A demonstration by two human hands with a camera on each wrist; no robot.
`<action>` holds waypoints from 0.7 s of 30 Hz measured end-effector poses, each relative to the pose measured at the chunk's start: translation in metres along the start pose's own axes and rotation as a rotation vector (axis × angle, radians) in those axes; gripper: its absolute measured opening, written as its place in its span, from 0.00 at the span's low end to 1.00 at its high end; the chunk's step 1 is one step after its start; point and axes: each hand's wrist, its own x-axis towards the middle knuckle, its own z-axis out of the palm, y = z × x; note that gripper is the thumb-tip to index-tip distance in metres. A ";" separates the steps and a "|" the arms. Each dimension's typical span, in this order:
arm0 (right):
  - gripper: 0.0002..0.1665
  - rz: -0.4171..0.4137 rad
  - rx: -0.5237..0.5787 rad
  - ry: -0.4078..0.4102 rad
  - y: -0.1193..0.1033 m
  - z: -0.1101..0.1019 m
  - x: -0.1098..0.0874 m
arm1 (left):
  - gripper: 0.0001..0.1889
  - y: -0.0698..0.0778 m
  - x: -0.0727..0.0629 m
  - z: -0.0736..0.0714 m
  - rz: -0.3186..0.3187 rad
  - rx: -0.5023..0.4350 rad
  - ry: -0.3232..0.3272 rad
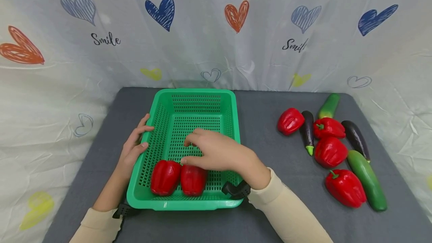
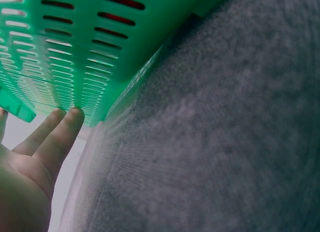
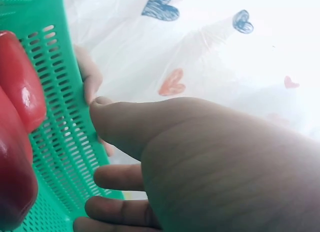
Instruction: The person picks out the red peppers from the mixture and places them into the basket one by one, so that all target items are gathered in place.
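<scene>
A green plastic basket (image 1: 194, 206) with slotted walls holds two red bell peppers, the left one (image 1: 165, 178) and the right one (image 1: 193, 181), side by side at its near end. My left hand (image 1: 132, 148) rests at the basket's left rim, with thumb and fingertips on the rim. In the left wrist view, straight fingers (image 2: 61, 139) touch the outer wall. Over the basket hovers my right hand (image 1: 216, 151), fingers loosely bent and nothing held between them. Its thumb is right above the right pepper and overlaps it in the head view.
To the right on the grey tabletop (image 1: 263, 138) lie several red bell peppers (image 1: 345, 188), two eggplants, one inner (image 1: 307, 130) and one outer (image 1: 356, 138), and two cucumbers, one far (image 1: 329, 106) and one near (image 1: 367, 181). A white curtain (image 1: 202, 48) with printed hearts hangs behind.
</scene>
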 end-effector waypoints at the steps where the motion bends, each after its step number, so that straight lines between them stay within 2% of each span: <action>1: 0.25 0.001 -0.003 0.006 0.000 -0.001 -0.001 | 0.22 0.000 0.000 0.000 0.000 0.000 0.000; 11: 0.24 0.052 0.023 0.069 0.004 -0.011 -0.021 | 0.22 0.000 -0.001 0.000 -0.001 0.006 -0.002; 21: 0.20 0.031 0.062 0.234 0.017 -0.018 -0.040 | 0.22 0.000 -0.001 -0.001 -0.010 0.005 0.002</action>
